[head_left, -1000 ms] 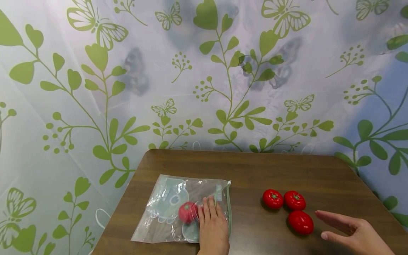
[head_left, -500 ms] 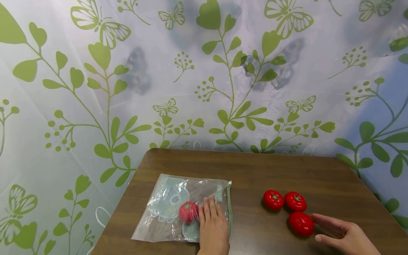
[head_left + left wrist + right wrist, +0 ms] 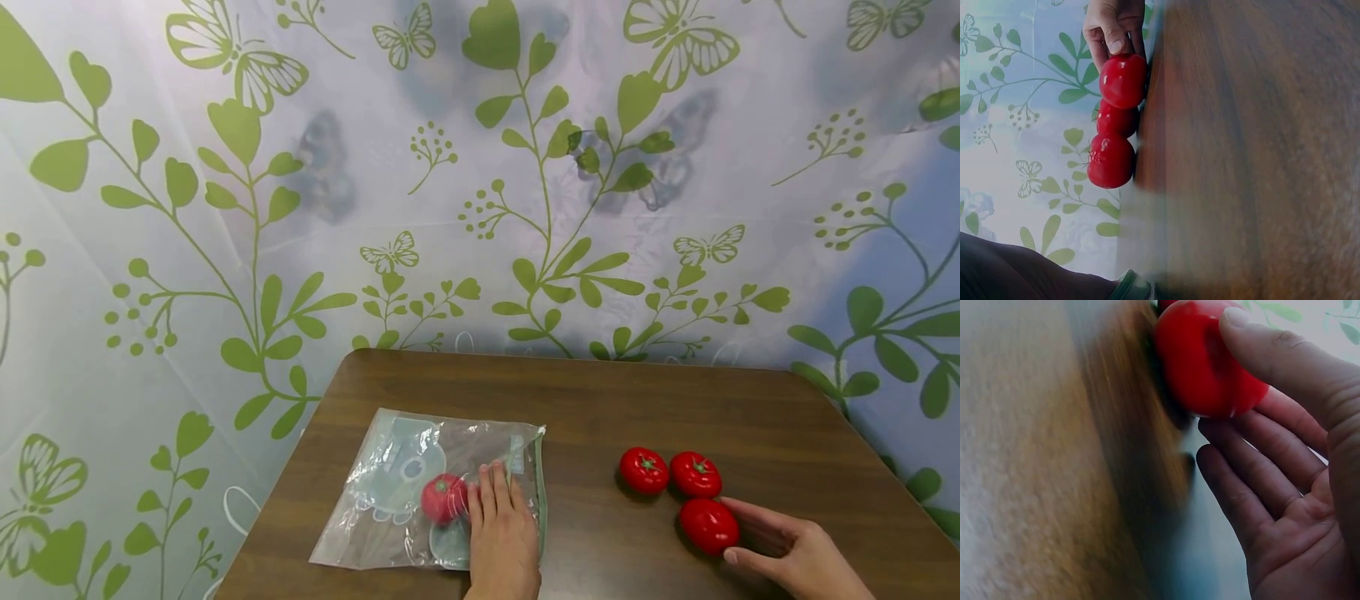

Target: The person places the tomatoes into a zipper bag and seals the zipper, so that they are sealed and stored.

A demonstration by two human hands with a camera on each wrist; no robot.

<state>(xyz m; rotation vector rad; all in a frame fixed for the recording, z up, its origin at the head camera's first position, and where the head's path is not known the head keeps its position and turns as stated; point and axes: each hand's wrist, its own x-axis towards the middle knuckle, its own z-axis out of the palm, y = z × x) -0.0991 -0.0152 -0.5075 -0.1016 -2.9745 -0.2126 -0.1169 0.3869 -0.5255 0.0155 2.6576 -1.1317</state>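
My left hand [image 3: 501,529] lies flat, fingers straight, on a clear plastic bag [image 3: 360,533] with a pale blue printed figure and a green edge on its right. Inside the bag, a red tomato [image 3: 444,499] shows just left of those fingers. My right hand [image 3: 795,550] is at the right side of the nearest loose tomato [image 3: 709,527], thumb and forefinger spread to either side of it. In the right wrist view the thumb [image 3: 1272,353] overlaps that tomato [image 3: 1200,369], and the other fingers reach out behind it, fairly straight.
Two more glossy tomatoes with green tops, a left one [image 3: 643,471] and a right one [image 3: 696,475], stand close behind the nearest one. All rest on a brown wooden table [image 3: 600,400]. A curtain [image 3: 480,208] with green leaves and butterflies hangs behind the table.
My right hand has moved left, from clear of the nearest tomato to right at its side. The left hand, the bag and the tomatoes have stayed in place.
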